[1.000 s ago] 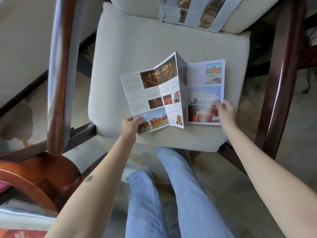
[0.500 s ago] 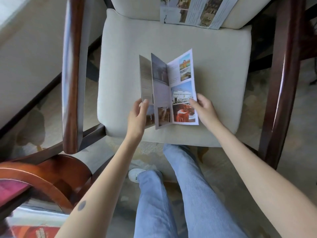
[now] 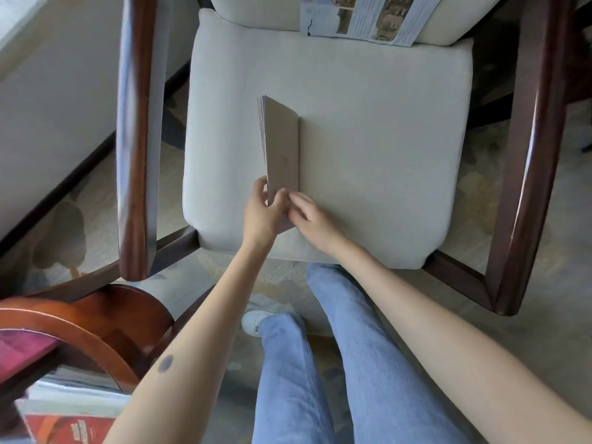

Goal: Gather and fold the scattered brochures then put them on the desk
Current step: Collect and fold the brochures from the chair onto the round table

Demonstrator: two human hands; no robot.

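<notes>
1. The folded brochure [image 3: 283,142] is over the middle of the armchair's seat cushion [image 3: 400,139]. Its right long edge lies on or just above the fabric and its left long edge is lifted, so the plain grey-brown cover faces up and to the right.
2. Its long axis runs away from the person toward the backrest [image 3: 256,11], with the far end leaning slightly left. The stacked panel edges show along the raised left side. The near short end is in the hands.
3. The left hand [image 3: 261,211] pinches that near end, thumb on the cover side and fingers curled behind it.
4. The right hand [image 3: 312,214] has its fingers close together, tips at the near right corner beside the left thumb. Whether they pinch the paper or only press on it I cannot tell.
5. Handling, as I judge it: light, thin paper that is stiffer now it is several layers thick, but springy, so the panels may fan open if released. The best hold is across the whole stack near a folded edge, not by a single loose panel.
6. A second brochure [image 3: 368,17] lies open against the backrest, well apart from the first and not yet folded. Nothing has reached the desk yet.
</notes>
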